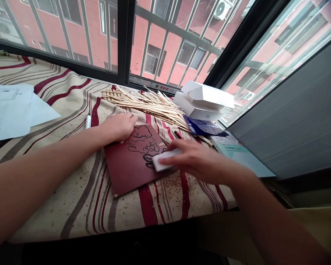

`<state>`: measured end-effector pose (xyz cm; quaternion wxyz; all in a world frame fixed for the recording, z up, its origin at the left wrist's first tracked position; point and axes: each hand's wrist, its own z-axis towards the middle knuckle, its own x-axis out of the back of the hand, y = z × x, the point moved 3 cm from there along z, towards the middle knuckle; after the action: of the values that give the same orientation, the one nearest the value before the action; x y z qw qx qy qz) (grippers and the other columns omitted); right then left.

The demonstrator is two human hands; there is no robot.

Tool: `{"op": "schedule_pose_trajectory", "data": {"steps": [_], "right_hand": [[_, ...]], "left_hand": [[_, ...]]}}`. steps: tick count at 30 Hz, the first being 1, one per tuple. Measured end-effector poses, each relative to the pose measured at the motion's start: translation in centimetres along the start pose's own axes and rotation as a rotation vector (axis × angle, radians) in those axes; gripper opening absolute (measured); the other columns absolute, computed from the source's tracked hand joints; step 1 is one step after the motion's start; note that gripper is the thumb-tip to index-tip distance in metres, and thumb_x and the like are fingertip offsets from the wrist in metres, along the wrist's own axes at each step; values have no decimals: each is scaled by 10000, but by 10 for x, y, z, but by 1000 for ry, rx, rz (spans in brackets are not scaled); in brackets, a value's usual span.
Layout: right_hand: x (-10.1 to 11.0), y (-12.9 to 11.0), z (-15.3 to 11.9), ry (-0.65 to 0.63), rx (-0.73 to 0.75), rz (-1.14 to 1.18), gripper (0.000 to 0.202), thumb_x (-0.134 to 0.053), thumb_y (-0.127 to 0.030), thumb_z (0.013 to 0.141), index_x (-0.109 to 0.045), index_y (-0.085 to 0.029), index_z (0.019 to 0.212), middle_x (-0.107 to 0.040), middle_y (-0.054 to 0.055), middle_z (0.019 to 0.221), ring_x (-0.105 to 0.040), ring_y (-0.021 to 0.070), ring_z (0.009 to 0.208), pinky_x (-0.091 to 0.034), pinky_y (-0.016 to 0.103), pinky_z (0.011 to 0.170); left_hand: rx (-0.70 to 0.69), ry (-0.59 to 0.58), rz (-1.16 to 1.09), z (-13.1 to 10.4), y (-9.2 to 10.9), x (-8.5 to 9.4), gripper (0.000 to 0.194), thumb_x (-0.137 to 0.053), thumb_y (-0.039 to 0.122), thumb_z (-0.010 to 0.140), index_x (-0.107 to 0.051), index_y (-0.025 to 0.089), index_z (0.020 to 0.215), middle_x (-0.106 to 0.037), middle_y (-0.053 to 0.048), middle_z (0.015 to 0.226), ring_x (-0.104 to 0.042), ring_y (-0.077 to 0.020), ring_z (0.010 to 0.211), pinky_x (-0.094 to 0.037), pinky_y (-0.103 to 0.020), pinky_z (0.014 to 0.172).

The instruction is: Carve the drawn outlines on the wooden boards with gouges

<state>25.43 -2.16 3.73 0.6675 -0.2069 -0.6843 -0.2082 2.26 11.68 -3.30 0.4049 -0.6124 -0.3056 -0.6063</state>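
Note:
A reddish-brown board [124,171] with black-outlined cartoon animals lies at an angle on the striped cloth. My left hand [120,127] is closed over its upper left edge, with the fingers curled and partly hidden. In my right hand [190,158] is a white block [165,161], pinched between thumb and fingers. The block rests on the right part of the board, covering some of the drawing. My right hand is slightly blurred. Brown crumbs [172,186] are scattered on the cloth just below the board's right corner.
Thin wooden sticks [154,105] lie in a heap behind the board, beside a white box [204,99]. A blue packet [205,127] and a pale green book [239,156] are to the right. Paper sheets [11,110] and a white marker [88,121] lie left. Windows border the back.

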Motion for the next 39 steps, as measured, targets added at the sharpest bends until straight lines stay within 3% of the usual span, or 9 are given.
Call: {"op": "schedule_pose_trajectory", "data": {"steps": [2,5,7,9,12,16,20,22,39], "right_hand": [[3,8,-2,59,-171,-188,353,-542,-143,990,-791,-306,1179,-669,116,1052,-633,238,927,-519,391,810],[9,6,-1,292,-185,-144,375,-526,-218,1022,-708,-292,1341,-626,138,1217,-630,246,1045,-527,386,854],[0,-4,3,178,35,-3,393,-529,-195,1021,-701,-345,1341,-620,97,1245,-632,194,1074,-524,334,915],[-9,-5,2,60,-17,-69,427,-565,-158,988,-693,-337,1354,-639,98,1161,-638,185,953,-525,331,860],[-12,0,-7,205,-285,-250,349,-523,-216,1017,-731,-256,1295,-630,155,1183,-625,250,966,-520,416,858],[-25,-15,-9,246,-107,-115,446,-524,-159,1004,-661,-325,1395,-594,127,1288,-610,218,1051,-538,357,889],[-35,-20,-9,361,-428,-380,411,-533,-139,978,-704,-197,1347,-590,201,1217,-573,312,1060,-537,486,900],[-39,-28,-9,478,-337,-250,427,-554,-169,987,-673,-224,1393,-555,189,1254,-577,286,1079,-561,444,904],[-25,-46,-1,301,-280,-387,413,-496,-172,989,-710,-211,1339,-601,213,1236,-575,365,1086,-547,545,884]], "left_hand": [[-9,3,-4,0,0,-1,383,-375,201,952,-603,137,1253,-664,-181,1291,-630,-319,1166,-494,-419,970],[11,-9,-17,0,0,0,387,-359,220,963,-607,144,1250,-672,-180,1281,-635,-317,1166,-494,-420,967],[22,-13,-31,-1,1,1,410,-322,229,977,-599,130,1263,-665,-195,1286,-631,-329,1184,-493,-436,974],[23,-16,-49,-1,1,2,414,-322,226,975,-600,123,1263,-659,-206,1294,-628,-346,1191,-494,-453,972],[25,-21,-55,-1,2,2,415,-328,223,970,-600,123,1267,-651,-203,1309,-623,-360,1196,-490,-464,978],[22,-24,-38,0,1,0,427,-313,222,974,-580,118,1290,-644,-194,1325,-616,-355,1212,-486,-459,996],[22,-19,-35,0,1,1,422,-322,232,969,-607,129,1263,-662,-193,1301,-633,-342,1190,-494,-448,982],[24,-11,-42,0,1,2,422,-332,233,965,-618,134,1259,-672,-194,1288,-639,-336,1180,-493,-444,983],[14,-26,-25,0,3,2,408,-366,222,971,-584,107,1296,-652,-201,1302,-623,-348,1205,-488,-438,981]]}}
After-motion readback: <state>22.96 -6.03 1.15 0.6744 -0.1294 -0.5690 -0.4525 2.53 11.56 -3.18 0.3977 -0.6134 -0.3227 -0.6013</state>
